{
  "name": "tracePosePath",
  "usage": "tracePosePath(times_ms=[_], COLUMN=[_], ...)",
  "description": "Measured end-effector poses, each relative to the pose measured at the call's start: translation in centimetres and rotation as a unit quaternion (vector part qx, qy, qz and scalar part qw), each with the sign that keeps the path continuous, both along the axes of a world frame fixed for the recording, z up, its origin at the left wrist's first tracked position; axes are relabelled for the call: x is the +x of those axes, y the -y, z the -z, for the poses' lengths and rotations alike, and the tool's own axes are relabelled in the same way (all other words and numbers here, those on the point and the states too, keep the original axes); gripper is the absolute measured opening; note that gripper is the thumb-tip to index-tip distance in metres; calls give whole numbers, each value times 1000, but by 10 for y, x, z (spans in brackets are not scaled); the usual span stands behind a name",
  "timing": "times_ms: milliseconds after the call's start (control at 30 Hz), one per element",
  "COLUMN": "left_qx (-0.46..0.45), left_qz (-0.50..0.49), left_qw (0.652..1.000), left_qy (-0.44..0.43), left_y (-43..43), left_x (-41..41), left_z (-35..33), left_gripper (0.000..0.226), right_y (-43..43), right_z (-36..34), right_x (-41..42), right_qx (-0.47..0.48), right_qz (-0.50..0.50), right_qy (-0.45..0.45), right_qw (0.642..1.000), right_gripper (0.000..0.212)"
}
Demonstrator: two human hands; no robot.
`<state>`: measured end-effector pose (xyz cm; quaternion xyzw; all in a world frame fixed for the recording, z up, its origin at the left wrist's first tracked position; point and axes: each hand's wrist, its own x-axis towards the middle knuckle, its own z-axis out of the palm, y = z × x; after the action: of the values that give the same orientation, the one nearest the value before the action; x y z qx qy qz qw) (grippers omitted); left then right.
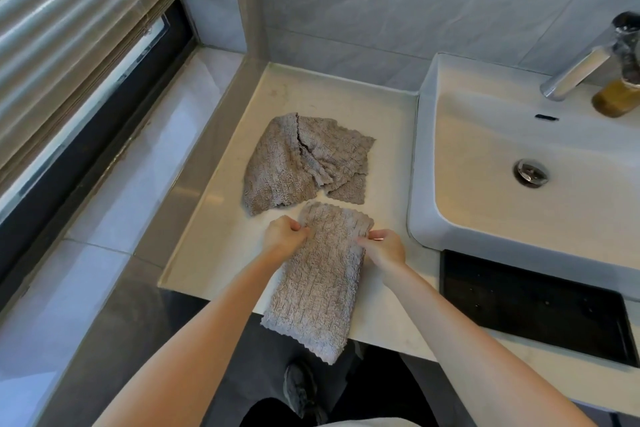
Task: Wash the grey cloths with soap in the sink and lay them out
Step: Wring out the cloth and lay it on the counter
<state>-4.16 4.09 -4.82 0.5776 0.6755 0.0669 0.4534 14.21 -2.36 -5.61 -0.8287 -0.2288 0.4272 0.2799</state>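
Observation:
A grey ribbed cloth (322,281) lies lengthwise on the pale countertop (221,246), its near end hanging over the front edge. My left hand (284,235) pinches its left side near the far end. My right hand (382,248) pinches the right side opposite. Just beyond them a second grey cloth (298,163) lies crumpled and partly folded on the counter. The white sink (519,163) stands to the right, with a chrome tap (581,69) over it and a drain (530,173) in the basin.
An amber bottle with a dark top (620,94) stands on the sink's back ledge beside the tap. A dark panel (533,302) sits below the sink front. Left of the counter runs a tiled ledge (138,184) under a window with blinds. Tiled wall behind.

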Motion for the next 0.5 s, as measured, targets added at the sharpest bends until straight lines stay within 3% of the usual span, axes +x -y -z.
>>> tracePosePath(times_ms=[200, 267, 367, 500], left_qx=[-40, -54, -21, 53], left_qz=[-27, -29, 51, 119], left_qw=[993, 984, 981, 977], left_qy=[112, 167, 185, 171], left_y=[3, 3, 1, 2], left_x=[-2, -9, -21, -38], left_z=[-23, -27, -29, -43], left_gripper=[19, 30, 47, 42], right_y=[10, 16, 24, 34], right_z=[-9, -16, -25, -42], right_x=[10, 10, 11, 13], right_qx=[52, 89, 128, 153], right_qz=[34, -3, -78, -153], right_qy=[-58, -78, -81, -85], right_qw=[996, 993, 985, 973], right_gripper=[36, 38, 30, 33])
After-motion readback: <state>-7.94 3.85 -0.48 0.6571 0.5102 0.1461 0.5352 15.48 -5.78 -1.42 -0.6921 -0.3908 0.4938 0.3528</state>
